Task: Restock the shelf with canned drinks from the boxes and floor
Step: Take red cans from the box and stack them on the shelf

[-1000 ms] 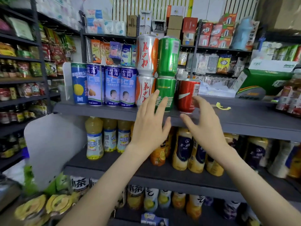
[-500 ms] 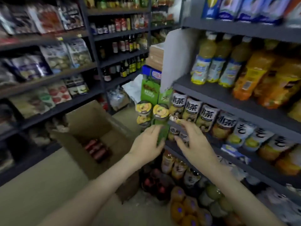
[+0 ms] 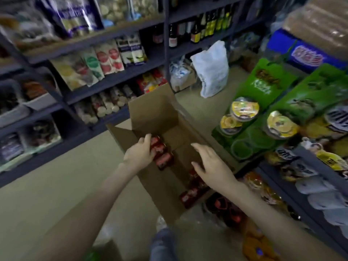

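An open cardboard box [image 3: 156,113] stands on the floor in the aisle below me. Several red cans [image 3: 163,159] lie on their sides inside it, along its left wall. My left hand [image 3: 140,152] is down in the box, thumb spread, its fingers touching the top red cans; no closed grip shows. My right hand [image 3: 209,162] hovers over the box's right side with fingers spread, holding nothing. More red cans [image 3: 190,193] lie by the box's right side, low beside the drink shelf [image 3: 278,178].
Green display cartons [image 3: 263,85] with yellow-lidded cans [image 3: 243,108] jut from the right shelf. Snack shelves [image 3: 113,80] line the aisle's left side. A white plastic bag [image 3: 211,70] sits on the floor beyond the box. My leg [image 3: 162,242] is just below it.
My view swung from the top shelf of stacked cans down to the floor. Both hands dropped from the shelf to the open box, the left one reaching the red cans.
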The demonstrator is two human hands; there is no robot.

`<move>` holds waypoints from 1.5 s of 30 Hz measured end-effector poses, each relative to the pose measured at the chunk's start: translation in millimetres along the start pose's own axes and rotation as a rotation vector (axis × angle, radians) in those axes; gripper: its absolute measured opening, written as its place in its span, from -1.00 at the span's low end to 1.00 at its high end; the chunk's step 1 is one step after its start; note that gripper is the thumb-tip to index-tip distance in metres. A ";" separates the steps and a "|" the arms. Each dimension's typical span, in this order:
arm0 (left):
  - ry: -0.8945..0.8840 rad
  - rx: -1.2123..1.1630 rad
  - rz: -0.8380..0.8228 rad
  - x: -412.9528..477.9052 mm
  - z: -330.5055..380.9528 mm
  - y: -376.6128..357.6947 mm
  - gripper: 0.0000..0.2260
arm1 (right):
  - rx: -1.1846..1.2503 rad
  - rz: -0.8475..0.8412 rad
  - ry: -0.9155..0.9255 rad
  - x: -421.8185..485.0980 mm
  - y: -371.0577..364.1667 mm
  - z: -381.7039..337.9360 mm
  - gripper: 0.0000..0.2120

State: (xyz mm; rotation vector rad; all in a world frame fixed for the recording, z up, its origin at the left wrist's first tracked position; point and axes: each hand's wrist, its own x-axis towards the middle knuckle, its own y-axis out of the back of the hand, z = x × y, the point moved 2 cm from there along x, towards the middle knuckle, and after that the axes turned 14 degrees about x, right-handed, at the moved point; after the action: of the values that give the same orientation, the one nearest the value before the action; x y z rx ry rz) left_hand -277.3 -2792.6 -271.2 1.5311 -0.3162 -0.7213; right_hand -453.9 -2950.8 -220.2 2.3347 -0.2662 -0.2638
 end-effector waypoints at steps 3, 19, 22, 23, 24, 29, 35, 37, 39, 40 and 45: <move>0.038 0.235 -0.166 52.6 -32.5 -14.6 -0.49 | -0.022 -0.050 -0.065 71.3 -42.0 17.5 -0.43; -0.306 0.105 0.131 89.8 -87.2 -162.0 -0.59 | -0.395 -0.583 0.009 205.8 -268.9 155.8 -0.25; -0.308 0.038 0.218 90.6 -90.9 -174.1 -0.60 | -0.532 -0.565 0.122 214.6 -299.1 184.3 -0.21; -0.305 0.015 0.246 90.7 -91.8 -177.2 -0.61 | -0.598 -0.558 0.144 217.5 -306.1 189.6 -0.21; -0.301 -0.006 0.273 91.1 -92.0 -179.4 -0.61 | -0.631 -0.539 0.171 220.2 -310.8 192.2 -0.26; -0.265 -0.100 0.331 92.3 -92.4 -181.4 -0.62 | -0.478 -0.404 0.077 223.4 -306.2 194.6 -0.27; -0.144 -0.197 0.227 94.2 -89.9 -162.3 -0.39 | 0.383 -0.046 -0.131 222.5 -245.6 151.8 -0.25; -0.098 -0.235 0.181 96.4 -88.6 -155.2 -0.28 | 0.535 0.104 -0.059 222.9 -225.2 118.8 -0.27; -0.028 -0.337 0.165 97.8 -86.0 -145.1 -0.22 | 0.681 0.153 -0.011 221.3 -207.9 83.8 -0.29; 0.007 -0.403 0.177 98.3 -84.3 -138.9 -0.23 | 0.738 0.130 0.025 221.4 -201.4 67.2 -0.28; 0.174 -0.775 0.080 99.3 -89.6 -144.4 -0.35 | 0.911 -0.131 0.064 229.5 -199.9 48.9 -0.40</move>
State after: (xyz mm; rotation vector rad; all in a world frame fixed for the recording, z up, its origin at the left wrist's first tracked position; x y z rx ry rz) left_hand -179.9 -2765.5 -440.1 0.8273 0.0428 -0.5472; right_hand -224.9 -2907.0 -421.9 3.2619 -0.2277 -0.1389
